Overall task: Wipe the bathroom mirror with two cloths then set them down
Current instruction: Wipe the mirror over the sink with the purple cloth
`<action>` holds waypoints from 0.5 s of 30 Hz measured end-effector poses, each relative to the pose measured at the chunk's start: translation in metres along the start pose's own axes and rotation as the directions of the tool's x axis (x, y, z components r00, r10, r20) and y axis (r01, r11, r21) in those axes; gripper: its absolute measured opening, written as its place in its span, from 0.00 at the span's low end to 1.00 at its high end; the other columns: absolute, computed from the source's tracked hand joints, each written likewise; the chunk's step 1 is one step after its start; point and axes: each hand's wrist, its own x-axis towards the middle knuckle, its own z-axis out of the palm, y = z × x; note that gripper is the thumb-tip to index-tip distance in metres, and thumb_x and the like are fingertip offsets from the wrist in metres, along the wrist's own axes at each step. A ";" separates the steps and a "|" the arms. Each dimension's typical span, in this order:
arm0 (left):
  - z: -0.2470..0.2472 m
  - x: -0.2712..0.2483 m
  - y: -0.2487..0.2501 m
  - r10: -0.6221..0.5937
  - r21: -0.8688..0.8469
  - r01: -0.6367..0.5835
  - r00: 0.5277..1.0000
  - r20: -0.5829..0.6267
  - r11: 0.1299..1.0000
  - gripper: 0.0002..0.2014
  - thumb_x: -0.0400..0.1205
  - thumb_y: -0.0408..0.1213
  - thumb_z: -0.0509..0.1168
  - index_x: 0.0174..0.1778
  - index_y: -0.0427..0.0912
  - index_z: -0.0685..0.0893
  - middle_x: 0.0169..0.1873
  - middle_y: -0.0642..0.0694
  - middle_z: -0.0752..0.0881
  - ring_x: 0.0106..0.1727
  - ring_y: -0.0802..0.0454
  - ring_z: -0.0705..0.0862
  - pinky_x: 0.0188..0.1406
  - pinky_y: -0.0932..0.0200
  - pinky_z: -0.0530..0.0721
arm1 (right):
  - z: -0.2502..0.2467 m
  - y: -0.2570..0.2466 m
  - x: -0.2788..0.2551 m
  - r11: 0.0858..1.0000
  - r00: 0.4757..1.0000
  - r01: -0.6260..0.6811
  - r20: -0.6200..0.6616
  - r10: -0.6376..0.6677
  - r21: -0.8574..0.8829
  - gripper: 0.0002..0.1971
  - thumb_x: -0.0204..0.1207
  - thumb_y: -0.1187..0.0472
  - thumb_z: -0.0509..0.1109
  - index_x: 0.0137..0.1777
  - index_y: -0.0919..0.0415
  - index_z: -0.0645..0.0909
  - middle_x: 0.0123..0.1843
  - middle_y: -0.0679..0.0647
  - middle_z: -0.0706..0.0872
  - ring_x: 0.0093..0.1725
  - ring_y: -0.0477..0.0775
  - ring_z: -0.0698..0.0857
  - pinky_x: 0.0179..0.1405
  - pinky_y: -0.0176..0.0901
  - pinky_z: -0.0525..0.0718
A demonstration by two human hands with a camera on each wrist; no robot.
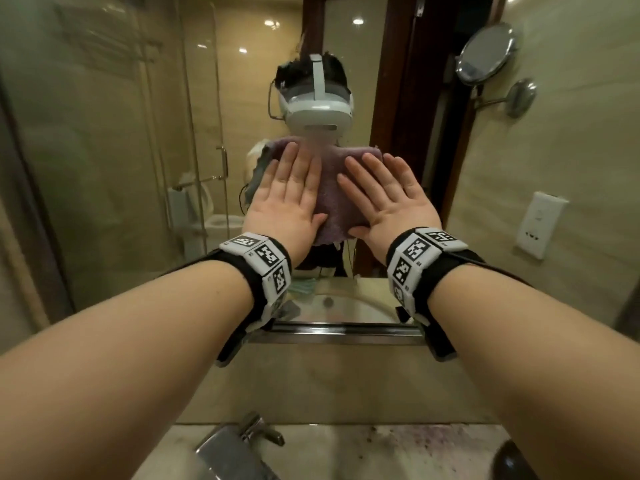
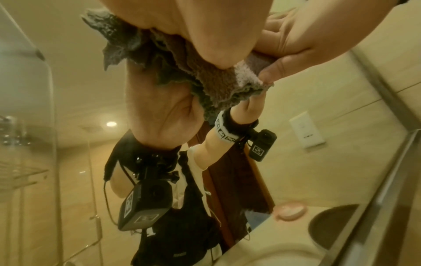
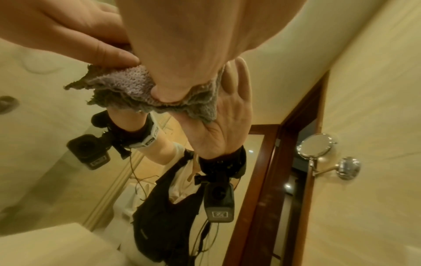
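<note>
L+R hands flat, purple knit cloth, mirror

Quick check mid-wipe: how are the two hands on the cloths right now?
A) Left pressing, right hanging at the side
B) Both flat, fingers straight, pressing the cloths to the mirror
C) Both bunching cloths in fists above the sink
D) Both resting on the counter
B: the left hand and right hand lie flat, side by side, pressing the purple cloth and grey-green cloth against the mirror.
</note>
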 end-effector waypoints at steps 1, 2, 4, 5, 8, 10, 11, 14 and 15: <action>-0.002 0.005 0.009 0.012 -0.001 -0.012 1.000 -0.009 1.000 0.38 0.86 0.53 0.43 0.69 0.36 0.19 0.77 0.37 0.26 0.79 0.42 0.28 0.76 0.50 0.28 | 0.002 0.009 -0.004 1.000 1.000 -0.021 0.014 0.021 0.004 0.37 0.82 0.39 0.46 0.69 0.51 0.19 0.77 0.48 0.21 0.80 0.53 0.27 0.70 0.53 0.18; -0.004 0.010 0.017 0.028 0.000 -0.028 0.999 -0.015 1.000 0.38 0.86 0.53 0.43 0.69 0.36 0.20 0.77 0.37 0.26 0.79 0.42 0.28 0.76 0.50 0.28 | 0.004 0.017 -0.008 0.999 0.999 -0.042 0.023 0.042 0.003 0.37 0.82 0.39 0.45 0.69 0.51 0.19 0.74 0.48 0.19 0.79 0.53 0.27 0.66 0.52 0.14; -0.007 0.018 0.033 0.052 0.005 -0.052 0.998 -0.024 0.999 0.38 0.86 0.53 0.43 0.70 0.35 0.20 0.77 0.37 0.26 0.79 0.42 0.28 0.75 0.50 0.28 | 0.008 0.032 -0.015 0.997 0.997 -0.073 0.033 0.073 -0.014 0.36 0.82 0.38 0.45 0.69 0.50 0.19 0.69 0.48 0.17 0.79 0.53 0.27 0.59 0.50 0.09; -0.009 0.022 0.040 0.064 0.015 -0.063 0.998 -0.030 0.998 0.39 0.86 0.53 0.43 0.72 0.35 0.21 0.78 0.37 0.26 0.79 0.42 0.28 0.75 0.49 0.28 | 0.011 0.039 -0.018 0.996 0.996 -0.086 0.038 0.087 -0.016 0.36 0.82 0.38 0.45 0.69 0.49 0.19 0.69 0.49 0.17 0.79 0.53 0.27 0.56 0.50 0.09; -0.014 0.031 0.058 0.090 0.032 -0.088 0.995 -0.045 0.996 0.39 0.86 0.53 0.44 0.75 0.35 0.24 0.78 0.37 0.27 0.79 0.42 0.29 0.75 0.49 0.28 | 0.013 0.057 -0.024 0.993 0.992 -0.114 0.060 0.115 -0.021 0.35 0.82 0.38 0.44 0.69 0.49 0.19 0.69 0.48 0.18 0.80 0.53 0.27 0.54 0.48 0.07; -0.015 0.034 0.066 0.092 0.036 -0.090 0.994 -0.051 0.995 0.39 0.86 0.53 0.44 0.76 0.35 0.25 0.78 0.37 0.27 0.79 0.42 0.29 0.74 0.49 0.27 | 0.015 0.065 -0.026 0.992 0.990 -0.122 0.069 0.123 -0.017 0.36 0.82 0.38 0.45 0.69 0.49 0.19 0.69 0.48 0.18 0.80 0.53 0.27 0.55 0.48 0.08; -0.015 0.035 0.068 0.089 0.038 -0.087 0.994 -0.057 0.995 0.39 0.86 0.53 0.44 0.76 0.35 0.25 0.78 0.37 0.27 0.79 0.42 0.29 0.74 0.49 0.27 | 0.015 0.068 -0.026 0.993 0.991 -0.119 0.067 0.119 -0.011 0.36 0.82 0.38 0.45 0.69 0.49 0.19 0.69 0.48 0.18 0.80 0.53 0.27 0.56 0.48 0.09; -0.013 0.036 0.066 0.092 0.042 -0.089 0.993 -0.077 0.995 0.39 0.86 0.54 0.43 0.74 0.36 0.23 0.78 0.38 0.27 0.79 0.43 0.29 0.73 0.50 0.26 | 0.014 0.068 -0.028 0.995 0.994 -0.097 0.050 0.096 0.017 0.37 0.82 0.39 0.47 0.70 0.50 0.20 0.69 0.48 0.18 0.80 0.53 0.28 0.57 0.47 0.09; -0.013 0.036 0.064 0.098 0.046 -0.094 0.992 -0.084 0.994 0.38 0.86 0.55 0.43 0.73 0.37 0.22 0.78 0.39 0.27 0.79 0.43 0.29 0.73 0.50 0.26 | 0.014 0.067 -0.028 0.996 0.995 -0.090 0.047 0.089 0.029 0.37 0.82 0.40 0.48 0.70 0.50 0.20 0.70 0.48 0.18 0.79 0.53 0.27 0.58 0.47 0.09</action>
